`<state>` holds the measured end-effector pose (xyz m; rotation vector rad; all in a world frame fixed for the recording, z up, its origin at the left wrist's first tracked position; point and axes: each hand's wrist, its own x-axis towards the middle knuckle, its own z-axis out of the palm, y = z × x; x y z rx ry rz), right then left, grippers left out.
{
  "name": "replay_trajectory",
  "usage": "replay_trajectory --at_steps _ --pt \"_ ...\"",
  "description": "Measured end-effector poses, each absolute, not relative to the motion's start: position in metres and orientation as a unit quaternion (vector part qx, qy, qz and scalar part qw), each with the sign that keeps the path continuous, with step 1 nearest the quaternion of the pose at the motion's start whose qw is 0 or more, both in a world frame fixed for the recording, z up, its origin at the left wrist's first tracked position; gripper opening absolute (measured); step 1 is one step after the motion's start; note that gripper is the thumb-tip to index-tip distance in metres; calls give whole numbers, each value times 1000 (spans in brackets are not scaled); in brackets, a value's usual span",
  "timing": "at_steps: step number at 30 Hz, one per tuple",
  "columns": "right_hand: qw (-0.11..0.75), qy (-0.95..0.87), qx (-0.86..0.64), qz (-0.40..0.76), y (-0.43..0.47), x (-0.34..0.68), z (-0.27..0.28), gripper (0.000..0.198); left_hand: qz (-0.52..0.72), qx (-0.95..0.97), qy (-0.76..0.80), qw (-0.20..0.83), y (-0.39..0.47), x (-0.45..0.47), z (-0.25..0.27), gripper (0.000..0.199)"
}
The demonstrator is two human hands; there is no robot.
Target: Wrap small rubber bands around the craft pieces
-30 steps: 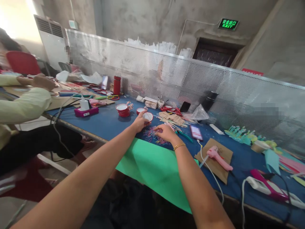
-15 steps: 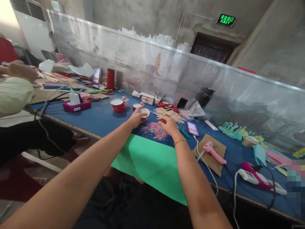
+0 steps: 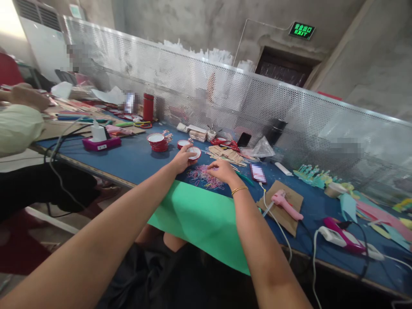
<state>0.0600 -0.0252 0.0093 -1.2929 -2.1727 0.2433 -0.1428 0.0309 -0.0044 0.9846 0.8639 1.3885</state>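
Note:
My left hand [image 3: 182, 160] is closed on a round white disc with a red rim [image 3: 195, 153], held just above the table. Close behind it lies another red-rimmed piece [image 3: 183, 144]. My right hand [image 3: 222, 170] is over the right side of a loose pile of thin, colourful rubber bands [image 3: 200, 177]. Its thumb and fingertips are pinched together at the pile; what they hold, if anything, is too small to make out. To the left stands a stack of red-rimmed discs [image 3: 157, 145].
A green sheet [image 3: 199, 227] covers the table's front edge. Wooden sticks [image 3: 227, 155] lie behind the bands. On the right are a pink glue gun [image 3: 286, 205] on cardboard and a power strip [image 3: 346, 238]. A co-worker's sleeve [image 3: 19, 128] shows at left.
My right hand has moved left and slightly down, its fingertips now reaching into the rubber bands. My left hand keeps its hold on the disc. The whole view has shifted slightly.

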Motion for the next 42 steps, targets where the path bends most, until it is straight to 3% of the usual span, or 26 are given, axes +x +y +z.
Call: replay_trajectory --at_steps 3,12,28,35,37,40,42 --pt "288 -817 -494 76 -26 59 10 5 593 419 372 578 31 -143 -4 70" --pt "411 -765 -470 157 -17 61 6 11 598 402 361 592 28 -142 -2 65" --pt "393 -758 -480 203 -13 64 2 17 591 412 365 589 29 -143 -4 66" --pt "422 -737 -493 189 -15 66 5 10 595 435 373 563 26 -137 -3 79" --pt "426 -731 -495 197 -14 65 5 9 587 456 375 553 24 -137 -3 69" --pt "439 -725 -489 206 -12 64 3 9 568 510 367 532 22 -138 -4 35" --pt "449 -717 -490 210 -10 63 1 10 555 548 353 516 19 -137 -3 24"
